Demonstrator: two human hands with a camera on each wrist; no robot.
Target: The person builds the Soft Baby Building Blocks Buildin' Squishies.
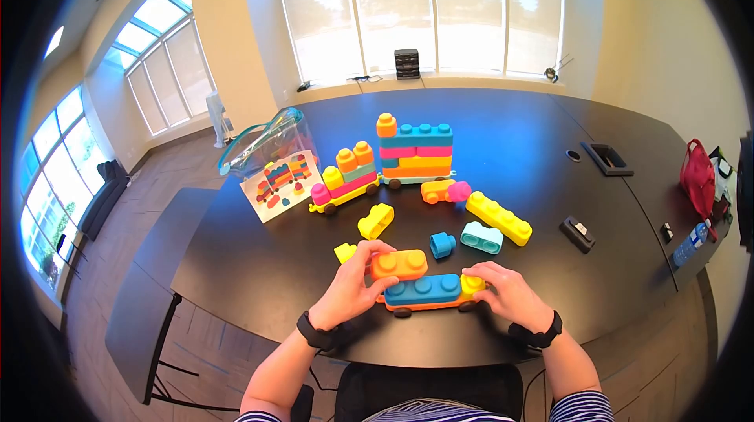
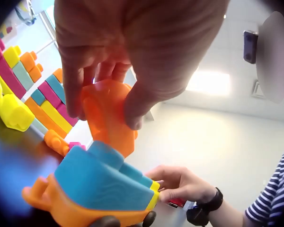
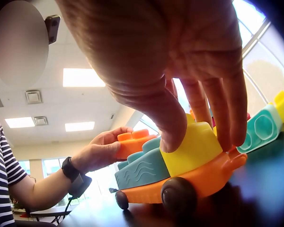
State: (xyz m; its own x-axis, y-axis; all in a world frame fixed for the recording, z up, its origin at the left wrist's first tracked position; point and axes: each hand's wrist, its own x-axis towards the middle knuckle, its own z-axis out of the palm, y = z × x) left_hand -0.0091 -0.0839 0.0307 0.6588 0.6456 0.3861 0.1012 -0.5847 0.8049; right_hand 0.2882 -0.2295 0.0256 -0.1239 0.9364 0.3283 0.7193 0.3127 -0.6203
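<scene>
Left grip [image 1: 351, 287]: is holding the orange block [image 1: 400, 264], thumb and curled fingers standing apart by just its width.
Orange block: is sitting in the left grip, studs up, just above the left part of the blue block [image 1: 424, 288]; whether the two are touching is staying unclear.
Right grip [image 1: 512, 296]: is pinching the yellow end block [image 1: 473, 284], thumb on the near side, fingers on the far side.
Blue block: is lying between both grips on the orange wheeled base [image 1: 433, 307], with the yellow end block standing beside it.
Loose blocks: a small yellow block [image 1: 344, 252] is peeking out just beyond the left grip; a pale teal block [image 1: 481, 238] and a long yellow block [image 1: 499, 219] are lying beyond the right grip.
Wheeled stacks: a low wagon [image 1: 345, 180] and a tall wagon [image 1: 416, 157] are standing well beyond the left grip.
Worktop [image 1: 236, 281]: is carrying everything, and is stretching out below both grips.
</scene>
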